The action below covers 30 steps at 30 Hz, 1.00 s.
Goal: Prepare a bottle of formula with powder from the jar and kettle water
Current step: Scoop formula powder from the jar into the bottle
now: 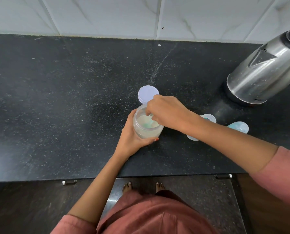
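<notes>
A clear jar (145, 129) of pale powder stands open on the black counter, and my left hand (132, 137) is wrapped around its left side. My right hand (168, 112) reaches over the jar mouth and pinches a green scoop (149, 124) whose bowl is down in the powder. The jar's white lid (147, 94) lies flat just behind the jar. The clear baby bottle (208, 118) stands to the right, mostly hidden behind my right forearm. Its blue-tinted cap (238, 127) sits further right. The steel kettle (266, 70) stands at the far right on its base.
The black speckled counter (73, 98) ends at a tiled wall behind and at a front edge near my body. Powder dust is scattered across the middle. Cabinet handles (70, 182) show below the edge.
</notes>
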Motion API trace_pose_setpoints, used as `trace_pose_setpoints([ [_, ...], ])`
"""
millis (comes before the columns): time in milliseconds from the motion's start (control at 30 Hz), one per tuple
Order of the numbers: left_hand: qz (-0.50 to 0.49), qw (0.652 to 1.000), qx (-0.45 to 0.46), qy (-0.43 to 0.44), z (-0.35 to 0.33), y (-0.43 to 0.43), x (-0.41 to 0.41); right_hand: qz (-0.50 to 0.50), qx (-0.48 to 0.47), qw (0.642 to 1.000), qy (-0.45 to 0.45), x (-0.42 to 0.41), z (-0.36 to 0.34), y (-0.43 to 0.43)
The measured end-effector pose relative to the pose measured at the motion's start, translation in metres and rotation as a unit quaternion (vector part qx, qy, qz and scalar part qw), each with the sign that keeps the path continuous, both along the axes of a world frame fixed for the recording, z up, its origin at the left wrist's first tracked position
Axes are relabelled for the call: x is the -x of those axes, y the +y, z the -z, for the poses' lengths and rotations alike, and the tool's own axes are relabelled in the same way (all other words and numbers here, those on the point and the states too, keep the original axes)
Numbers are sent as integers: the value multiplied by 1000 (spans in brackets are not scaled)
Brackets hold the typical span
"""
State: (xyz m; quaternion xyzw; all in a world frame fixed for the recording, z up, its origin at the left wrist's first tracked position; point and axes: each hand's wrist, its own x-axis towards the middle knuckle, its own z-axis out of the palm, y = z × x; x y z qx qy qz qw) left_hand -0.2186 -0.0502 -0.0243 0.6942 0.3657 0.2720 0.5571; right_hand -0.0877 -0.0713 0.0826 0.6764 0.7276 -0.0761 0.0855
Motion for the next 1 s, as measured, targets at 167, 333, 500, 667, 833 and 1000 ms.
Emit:
trace_pose_setpoints([
  [167, 0, 1000, -4, 1, 1, 1, 0, -45, 7, 995, -84, 3, 2, 2],
  [333, 1, 1000, -5, 0, 1, 1, 0, -28, -2, 998, -62, 1, 0, 1],
  [500, 4, 1000, -6, 4, 0, 1, 1, -45, -31, 995, -85, -5, -5, 2],
  [667, -2, 1000, 0, 18, 2, 1, 0, -177, -74, 962, -196, 0, -5, 4],
  [833, -2, 1000, 6, 24, 2, 1, 1, -212, -31, 935, -282, -4, 14, 10],
  [1000, -6, 1000, 3, 21, 3, 0, 1, -194, 26, 961, -194, -1, 6, 10],
])
